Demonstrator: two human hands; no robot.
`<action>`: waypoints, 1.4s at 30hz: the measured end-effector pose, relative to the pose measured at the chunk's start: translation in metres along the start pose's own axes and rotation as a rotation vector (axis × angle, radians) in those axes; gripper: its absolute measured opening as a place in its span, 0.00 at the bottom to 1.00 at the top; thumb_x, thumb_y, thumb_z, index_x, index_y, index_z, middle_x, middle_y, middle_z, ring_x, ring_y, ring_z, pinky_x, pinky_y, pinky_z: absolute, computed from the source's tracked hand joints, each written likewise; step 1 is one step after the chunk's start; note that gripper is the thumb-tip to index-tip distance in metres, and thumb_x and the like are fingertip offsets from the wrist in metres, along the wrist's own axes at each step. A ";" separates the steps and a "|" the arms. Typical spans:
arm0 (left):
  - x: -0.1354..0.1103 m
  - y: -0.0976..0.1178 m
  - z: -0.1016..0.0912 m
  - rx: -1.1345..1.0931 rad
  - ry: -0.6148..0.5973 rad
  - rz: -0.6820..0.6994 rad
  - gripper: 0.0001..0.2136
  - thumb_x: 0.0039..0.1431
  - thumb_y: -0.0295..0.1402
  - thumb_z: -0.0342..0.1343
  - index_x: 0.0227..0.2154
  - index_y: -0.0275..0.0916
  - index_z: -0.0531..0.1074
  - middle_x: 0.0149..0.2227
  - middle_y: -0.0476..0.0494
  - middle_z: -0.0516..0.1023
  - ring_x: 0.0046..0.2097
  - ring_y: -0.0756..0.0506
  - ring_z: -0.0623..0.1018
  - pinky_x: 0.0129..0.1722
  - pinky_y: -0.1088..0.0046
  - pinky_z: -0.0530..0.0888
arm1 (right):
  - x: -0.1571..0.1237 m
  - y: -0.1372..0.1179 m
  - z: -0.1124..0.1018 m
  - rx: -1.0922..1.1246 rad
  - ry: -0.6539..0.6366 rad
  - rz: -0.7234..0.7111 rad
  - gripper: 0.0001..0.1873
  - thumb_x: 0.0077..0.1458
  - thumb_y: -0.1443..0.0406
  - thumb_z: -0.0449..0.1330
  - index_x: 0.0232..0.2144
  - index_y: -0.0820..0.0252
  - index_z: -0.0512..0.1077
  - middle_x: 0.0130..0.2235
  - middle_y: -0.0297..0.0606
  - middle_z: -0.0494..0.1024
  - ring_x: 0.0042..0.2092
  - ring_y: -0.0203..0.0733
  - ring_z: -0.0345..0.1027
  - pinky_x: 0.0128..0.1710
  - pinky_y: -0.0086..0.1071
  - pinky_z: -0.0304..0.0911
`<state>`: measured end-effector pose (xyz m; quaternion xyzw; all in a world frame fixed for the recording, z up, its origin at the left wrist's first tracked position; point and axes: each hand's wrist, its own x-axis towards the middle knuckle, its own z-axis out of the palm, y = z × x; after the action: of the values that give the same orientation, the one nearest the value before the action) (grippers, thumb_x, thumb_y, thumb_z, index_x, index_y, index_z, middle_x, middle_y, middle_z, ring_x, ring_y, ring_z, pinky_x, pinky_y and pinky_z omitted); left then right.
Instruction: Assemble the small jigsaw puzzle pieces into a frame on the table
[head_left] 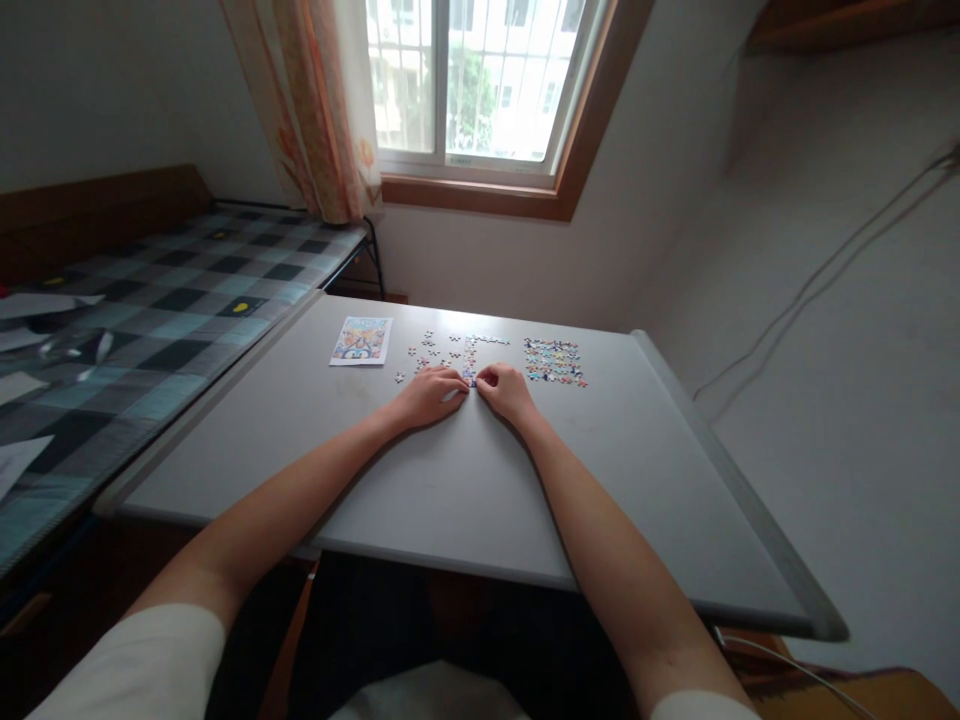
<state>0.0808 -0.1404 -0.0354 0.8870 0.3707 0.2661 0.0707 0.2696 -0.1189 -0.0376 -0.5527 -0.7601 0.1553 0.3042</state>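
Note:
A partly joined jigsaw puzzle (469, 352) lies on the table, an L-shaped strip with one arm running toward me and another going right along the far side. At the near end of the strip, my left hand (433, 396) rests on the tabletop, its fingertips and thumb closed together on the strip's edge. From the other side my right hand (508, 390) pinches a small puzzle piece (473, 383) against that same end; the fingers partly hide it. Loose puzzle pieces (423, 352) are scattered beyond my left hand. More pieces (553, 360) lie in rows beyond my right hand.
A printed picture card (361, 341) lies at the far left of the grey-white table (450, 490). Left of the table stands a bed with a checked mattress (247, 260) and papers (45, 305). A window (487, 80) with a curtain (315, 110) is ahead; a cable (810, 280) hangs along the right wall.

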 end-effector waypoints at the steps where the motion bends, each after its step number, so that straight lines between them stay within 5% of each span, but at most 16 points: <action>1: 0.000 0.000 0.000 -0.006 0.002 0.005 0.10 0.60 0.32 0.51 0.38 0.43 0.77 0.41 0.46 0.79 0.44 0.46 0.75 0.47 0.67 0.69 | 0.000 0.001 -0.001 0.016 0.030 0.001 0.08 0.50 0.67 0.56 0.29 0.60 0.76 0.29 0.36 0.75 0.32 0.36 0.66 0.35 0.28 0.59; 5: -0.001 0.001 -0.001 -0.032 0.017 0.028 0.10 0.60 0.32 0.51 0.37 0.43 0.77 0.43 0.46 0.78 0.45 0.46 0.75 0.48 0.67 0.69 | 0.001 0.008 -0.006 0.009 0.123 0.051 0.09 0.52 0.65 0.54 0.32 0.59 0.75 0.29 0.35 0.75 0.31 0.37 0.66 0.35 0.29 0.60; 13: -0.002 0.001 -0.001 0.003 0.069 0.031 0.09 0.59 0.32 0.52 0.35 0.42 0.78 0.46 0.42 0.73 0.44 0.47 0.74 0.47 0.66 0.69 | -0.001 0.011 -0.009 -0.065 0.051 0.104 0.10 0.53 0.63 0.54 0.32 0.56 0.76 0.30 0.35 0.77 0.34 0.39 0.69 0.36 0.30 0.60; 21: -0.005 0.010 -0.002 0.094 -0.106 -0.134 0.16 0.59 0.35 0.50 0.50 0.47 0.73 0.23 0.51 0.73 0.27 0.50 0.72 0.31 0.76 0.66 | -0.003 0.010 -0.008 -0.098 0.016 0.076 0.10 0.52 0.63 0.55 0.33 0.54 0.76 0.28 0.33 0.76 0.32 0.38 0.67 0.34 0.28 0.57; 27: -0.004 0.015 -0.003 0.101 -0.155 -0.135 0.14 0.60 0.39 0.48 0.43 0.48 0.78 0.22 0.51 0.74 0.26 0.50 0.73 0.29 0.76 0.63 | -0.003 0.008 -0.008 -0.115 -0.001 0.068 0.10 0.52 0.63 0.55 0.34 0.54 0.76 0.27 0.33 0.75 0.32 0.38 0.67 0.34 0.28 0.57; 42: -0.003 0.015 -0.004 0.060 -0.140 -0.174 0.14 0.60 0.40 0.49 0.43 0.48 0.77 0.22 0.52 0.74 0.25 0.51 0.71 0.28 0.77 0.62 | -0.003 0.007 -0.009 -0.121 -0.001 0.048 0.10 0.52 0.64 0.55 0.34 0.53 0.76 0.26 0.32 0.73 0.31 0.37 0.64 0.33 0.28 0.55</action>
<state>0.0861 -0.1533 -0.0285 0.8696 0.4484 0.1850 0.0927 0.2811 -0.1205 -0.0360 -0.5880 -0.7549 0.1165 0.2661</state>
